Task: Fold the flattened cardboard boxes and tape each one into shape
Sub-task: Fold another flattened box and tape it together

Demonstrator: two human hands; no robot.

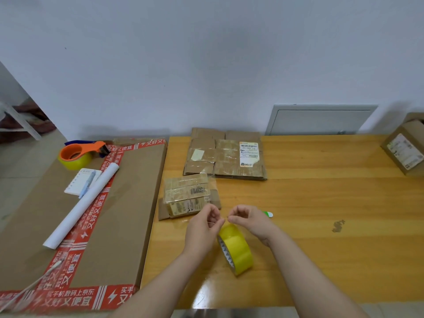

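Note:
A yellow tape roll (237,250) stands on edge on the wooden table (321,214), just below my hands. My left hand (203,228) and my right hand (249,220) meet above it, fingertips pinching a thin clear strip of tape between them. A small flattened cardboard box (185,198) with old tape and a barcode lies just beyond my left hand. A larger flattened cardboard box (226,154) with a shipping label lies at the back of the table.
A big flat carton with red printed tape (75,216) lies at the left, carrying an orange tape dispenser (80,153), a notepad with a pen (83,181) and a white paper roll (82,205). A formed box (405,148) stands at the far right. A green-white object (268,214) peeks from behind my right hand.

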